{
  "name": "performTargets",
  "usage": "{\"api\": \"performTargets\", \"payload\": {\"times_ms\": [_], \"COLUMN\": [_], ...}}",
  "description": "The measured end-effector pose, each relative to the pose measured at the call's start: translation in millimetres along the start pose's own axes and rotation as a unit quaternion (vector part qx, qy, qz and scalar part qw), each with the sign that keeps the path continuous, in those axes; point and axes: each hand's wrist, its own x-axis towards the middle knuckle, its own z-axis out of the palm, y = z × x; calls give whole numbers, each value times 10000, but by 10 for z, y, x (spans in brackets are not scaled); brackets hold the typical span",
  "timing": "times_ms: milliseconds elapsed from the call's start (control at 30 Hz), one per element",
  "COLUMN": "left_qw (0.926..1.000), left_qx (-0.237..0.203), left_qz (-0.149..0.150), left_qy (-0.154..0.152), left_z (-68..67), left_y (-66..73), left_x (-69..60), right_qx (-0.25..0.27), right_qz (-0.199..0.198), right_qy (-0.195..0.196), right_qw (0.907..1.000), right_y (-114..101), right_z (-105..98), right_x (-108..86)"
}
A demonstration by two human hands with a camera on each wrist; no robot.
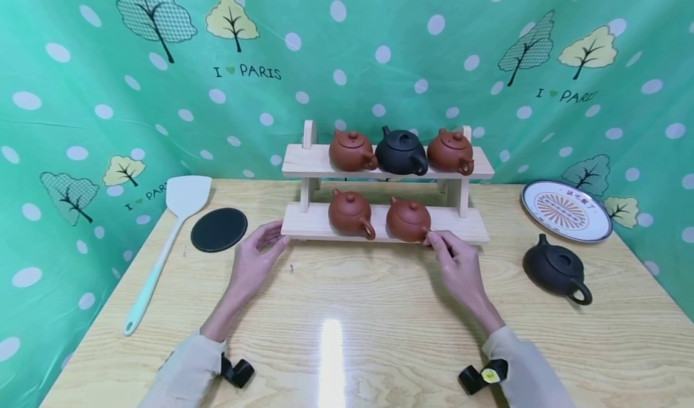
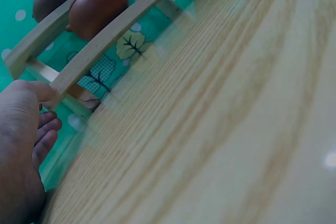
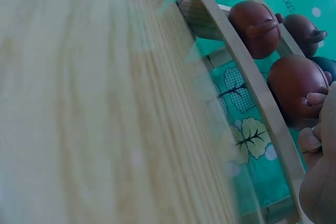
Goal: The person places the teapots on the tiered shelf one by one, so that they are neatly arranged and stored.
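Observation:
A two-tier wooden rack (image 1: 466, 224) stands at the back of the table. My right hand (image 1: 458, 266) pinches the handle of a reddish-brown teapot (image 1: 408, 220) on the lower tier; in the right wrist view, the fingertips (image 3: 311, 139) are at that handle. To its left sits another reddish-brown teapot (image 1: 349, 212). My left hand (image 1: 256, 263) holds the left end of the lower tier, thumb at the front corner. The upper tier carries a black teapot (image 1: 400, 153) between two reddish-brown teapots, one on the left (image 1: 349, 152) and one on the right (image 1: 449, 150).
On the right of the table lie a second black teapot (image 1: 550, 266) and a patterned plate (image 1: 566, 211). A black round coaster (image 1: 218, 229) and a white spatula (image 1: 187, 196) with a pale green handle are at the left. A green dotted cloth (image 1: 379, 82) hangs behind.

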Motion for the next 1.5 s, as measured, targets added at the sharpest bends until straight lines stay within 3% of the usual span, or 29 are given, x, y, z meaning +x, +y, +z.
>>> {"api": "performTargets", "payload": {"times_ms": [900,1500], "left_qw": [10000,10000], "left_qx": [60,39], "left_qz": [42,21], "left_qy": [41,30], "left_z": [-1,-5], "left_y": [-7,0], "left_x": [-5,-4], "right_qx": [74,198], "right_qz": [136,491], "right_qy": [31,-28], "right_qw": [9999,9986], "right_y": [36,8], "right_z": [166,179], "right_x": [52,75]}}
